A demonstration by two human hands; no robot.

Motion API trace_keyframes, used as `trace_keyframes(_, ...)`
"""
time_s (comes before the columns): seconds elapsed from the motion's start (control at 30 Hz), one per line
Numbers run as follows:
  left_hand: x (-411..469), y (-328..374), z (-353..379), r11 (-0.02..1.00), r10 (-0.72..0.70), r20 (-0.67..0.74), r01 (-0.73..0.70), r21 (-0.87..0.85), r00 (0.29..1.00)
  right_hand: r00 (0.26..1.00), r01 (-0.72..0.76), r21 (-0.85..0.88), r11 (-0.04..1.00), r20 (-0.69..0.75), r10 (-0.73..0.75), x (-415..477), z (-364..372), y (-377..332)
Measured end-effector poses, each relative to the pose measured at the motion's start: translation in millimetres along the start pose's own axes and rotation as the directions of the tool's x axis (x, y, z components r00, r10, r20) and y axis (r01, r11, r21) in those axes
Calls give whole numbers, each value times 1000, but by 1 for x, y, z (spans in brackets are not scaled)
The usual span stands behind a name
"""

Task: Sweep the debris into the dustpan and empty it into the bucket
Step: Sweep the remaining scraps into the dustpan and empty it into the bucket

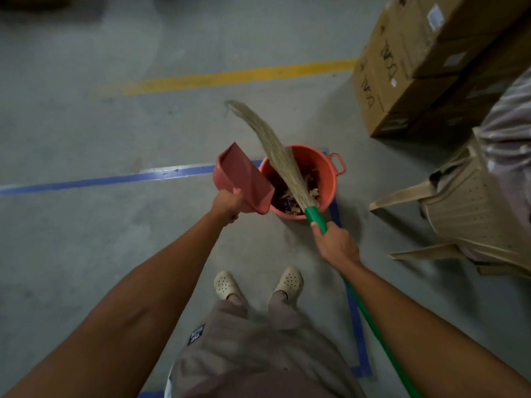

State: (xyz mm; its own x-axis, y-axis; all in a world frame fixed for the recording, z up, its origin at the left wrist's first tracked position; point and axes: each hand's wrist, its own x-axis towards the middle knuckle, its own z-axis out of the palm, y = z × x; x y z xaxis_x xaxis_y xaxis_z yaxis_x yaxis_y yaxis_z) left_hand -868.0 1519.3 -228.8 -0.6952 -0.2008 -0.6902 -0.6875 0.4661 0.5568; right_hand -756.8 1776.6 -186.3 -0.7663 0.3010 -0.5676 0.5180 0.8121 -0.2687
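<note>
Over orange bucket [327,179] of debris [290,196]: pink dustpan [244,179], tilted, handle gripped by left hand [228,203]; broom [275,150], green handle clasped by right hand [337,245].

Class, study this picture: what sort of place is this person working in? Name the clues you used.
Probably a warehouse or storeroom: a bare concrete floor marked with a painted yellow line and blue tape, and large stacked cardboard boxes at the side.

left arm [143,282]: bare, stretched forward
left grip [227,206]: curled round the dustpan [244,176] handle
right arm [416,305]: bare, stretched forward
right grip [337,245]: wrapped round the broom [287,170] stick
</note>
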Motion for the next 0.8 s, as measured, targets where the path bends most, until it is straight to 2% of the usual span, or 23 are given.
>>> trace_keyframes(0.33,-33,-114,-129,919,-139,-250,31,-392,958,952,302,-14,953,48,-301,-37,53,-136)
trace_keyframes(0.47,-57,-167,-191,853,-203,-329,2,-523,922,889,457,-76,886,55,-454,-69,88,-200)
trace_keyframes(0.6,-80,-231,-256,783,-268,-392,-39,-621,880,842,539,-192,820,114,-527,-105,133,-269)
trace_keyframes(0.8,-111,-332,-345,667,-429,-457,-67,-742,779,730,683,-203,701,183,-658,-157,200,-371)
